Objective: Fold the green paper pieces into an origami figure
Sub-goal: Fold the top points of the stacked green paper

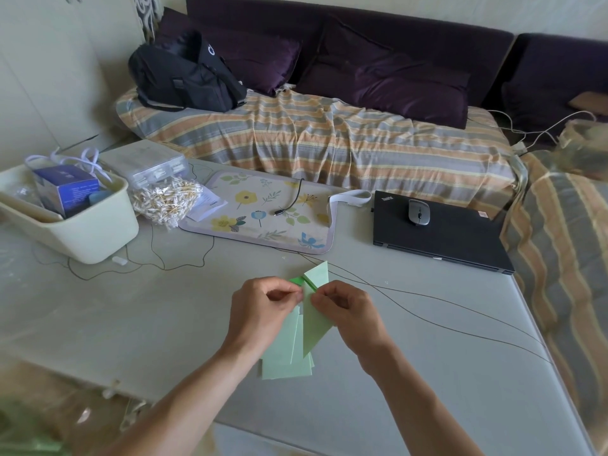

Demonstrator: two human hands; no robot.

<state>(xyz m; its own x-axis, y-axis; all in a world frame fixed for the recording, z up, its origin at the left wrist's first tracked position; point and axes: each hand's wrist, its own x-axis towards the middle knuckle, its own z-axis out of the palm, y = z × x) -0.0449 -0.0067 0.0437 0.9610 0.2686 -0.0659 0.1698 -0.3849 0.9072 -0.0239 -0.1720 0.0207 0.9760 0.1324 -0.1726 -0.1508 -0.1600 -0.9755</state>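
several things crowd the far side of the pale grey table [427,373]: a cream plastic bin [92,232] holding a blue box [65,189], a clear bag of cotton swabs [166,200], a clear plastic case [144,162], a floral mat [263,212] with a short black cable [291,200] lying on it, and a closed black laptop [441,238] with a grey mouse [418,212] resting on its lid. thin dark wires [427,320] trail across the tabletop just beyond the hands. behind the table a sofa under a striped orange and grey cover [312,139] carries a black bag [184,77] and dark purple cushions [388,80].

the table surface looks smooth and slightly scuffed; the mat has rounded corners; the cover is rumpled.

near the front middle of the table lies a loose stack of light green paper pieces [286,357], flat rectangles fanned slightly apart. held above it is a folded green paper piece [317,311], long and pointed at its lower end, with a slanted upper flap and a darker green face showing at a crease near the top. the left hand [263,311] and right hand [348,311] meet at that crease, each with thumb and forefinger pinching the folded piece and the other fingers curled in.
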